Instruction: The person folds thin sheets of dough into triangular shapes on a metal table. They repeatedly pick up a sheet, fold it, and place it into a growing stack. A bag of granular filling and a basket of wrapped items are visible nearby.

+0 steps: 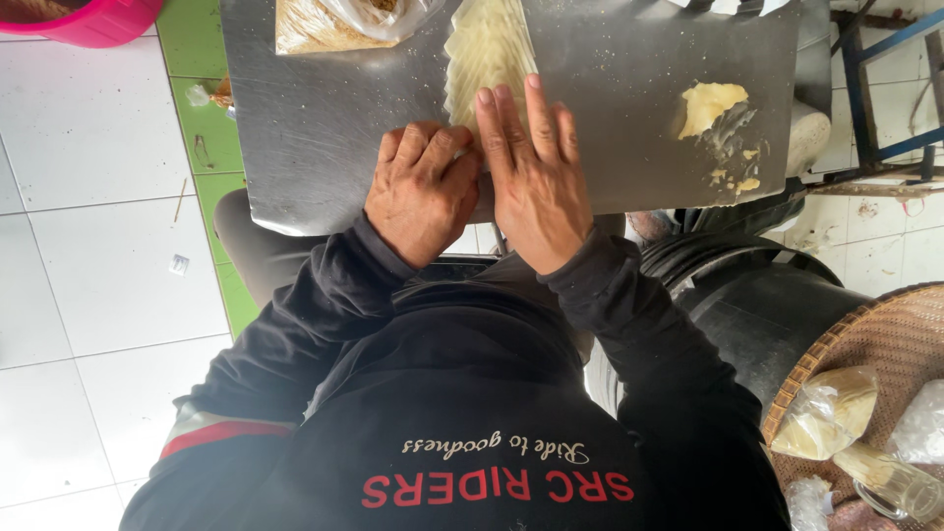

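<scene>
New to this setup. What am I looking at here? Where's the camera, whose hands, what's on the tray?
One picture, from a camera worn on a person's head and aimed down, so the body appears at the bottom and the work at the top. No machine: just two bare hands in dark sleeves. They rest on a steel tray. The left hand is curled, knuckles up. The right hand lies flat, fingers on the near end of a pale, thin, ridged dough sheet. Neither hand clearly grips anything. On the tray too: a yellow dough lump with smears to the right, and a plastic bag at the far edge. A woven basket with wrapped packets sits lower right.
</scene>
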